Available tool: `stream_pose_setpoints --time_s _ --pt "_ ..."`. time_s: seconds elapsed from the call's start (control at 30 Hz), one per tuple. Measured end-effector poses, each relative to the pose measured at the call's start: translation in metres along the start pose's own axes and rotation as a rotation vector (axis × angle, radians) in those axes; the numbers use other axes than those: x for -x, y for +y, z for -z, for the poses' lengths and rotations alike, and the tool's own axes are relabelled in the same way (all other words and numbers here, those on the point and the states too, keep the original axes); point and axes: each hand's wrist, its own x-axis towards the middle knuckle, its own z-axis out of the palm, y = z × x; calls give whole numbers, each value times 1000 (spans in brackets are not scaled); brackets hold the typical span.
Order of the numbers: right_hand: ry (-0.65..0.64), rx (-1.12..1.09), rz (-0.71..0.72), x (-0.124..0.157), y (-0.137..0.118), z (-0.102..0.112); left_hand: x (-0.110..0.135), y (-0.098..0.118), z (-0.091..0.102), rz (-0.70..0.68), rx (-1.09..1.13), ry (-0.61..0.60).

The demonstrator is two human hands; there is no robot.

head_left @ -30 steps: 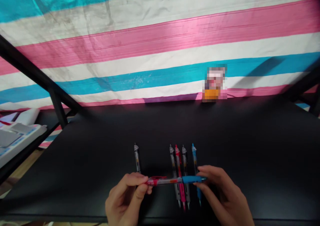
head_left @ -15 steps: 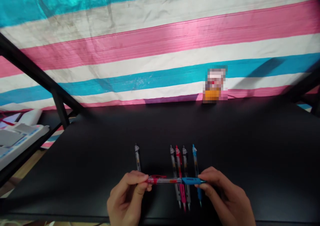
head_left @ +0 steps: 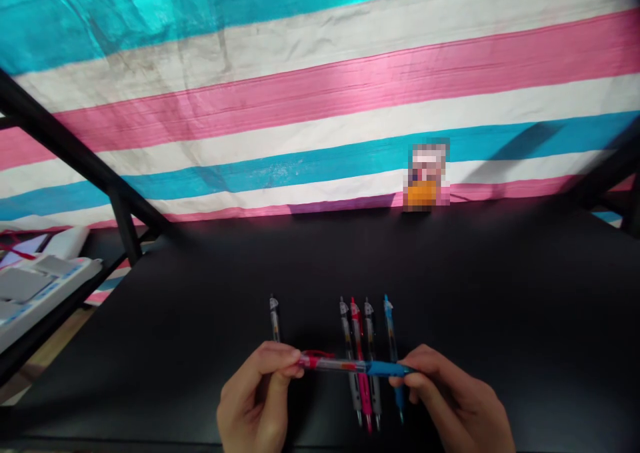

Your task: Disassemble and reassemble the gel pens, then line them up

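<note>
A clear-barrelled pen [head_left: 334, 365] with a red clip end and a blue grip is held level above the table. My left hand [head_left: 260, 396] pinches its red end between thumb and fingertips. At the blue tip end, my right hand [head_left: 453, 396] is closed on it the same way. Behind and below lie a black-and-clear pen [head_left: 345, 326], a red pen [head_left: 356, 323], another black-and-clear pen [head_left: 369, 323] and a blue pen [head_left: 391, 323], roughly side by side. A lone black pen [head_left: 275, 319] lies farther left, its lower part hidden by my left hand.
The black table [head_left: 225, 259] stands before a striped sheet [head_left: 250, 119]. Black frame bars [head_left: 125, 219] rise at its left side. Beyond them is a white device with grey flaps [head_left: 40, 289]. A pixelated object [head_left: 425, 179] stands at the table's back edge.
The view has tilted slightly, so the scene sits a little lower. Both hands still hold the pen, whose blue end has dipped slightly; the right-hand fingers have shifted a little.
</note>
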Motion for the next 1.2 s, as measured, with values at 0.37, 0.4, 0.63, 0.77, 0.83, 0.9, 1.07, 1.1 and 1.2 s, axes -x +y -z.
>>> stream_pose_setpoints --time_s 0.37,0.4,0.63,0.77,0.83,0.9,1.07,1.1,1.2 --pt "-8 -31 99 0 5 3 10 11 -35 385 269 178" --pt "-33 -13 124 -1 6 5 11 12 -40 418 335 150" --pt "-138 12 292 -5 10 7 5 40 -72 522 561 153" --pt "-162 25 309 -5 11 7 0 50 -79 555 640 159" --pt "-165 14 300 -6 11 8 -4 49 -77 564 636 151" --pt "-178 -9 293 -6 10 9 -10 43 -72 548 621 133" --pt "-140 -31 212 -3 7 7 -34 29 -52 488 547 82" --pt "-114 -34 177 -1 6 6 -39 28 -48 487 537 56" --pt "-56 -51 96 4 5 3 -56 24 -33 493 538 -64"
